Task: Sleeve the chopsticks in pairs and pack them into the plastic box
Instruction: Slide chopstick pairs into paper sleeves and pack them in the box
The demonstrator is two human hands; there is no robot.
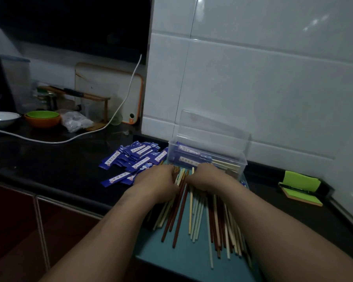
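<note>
Brown and cream chopsticks [218,220] lie fanned on a teal mat [181,259], the left hand [157,180] and right hand [209,177] resting on their far ends; whether either grips any cannot be told. Just beyond stands the clear plastic box [243,161] with sleeved pairs [190,155] inside, blue sleeves [135,157] heaped to its left.

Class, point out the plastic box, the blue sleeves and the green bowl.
plastic box [212,130]: head view, its raised clear lid.
blue sleeves [135,157]: head view, middle of the pile.
green bowl [42,114]: head view, its inside.
</note>
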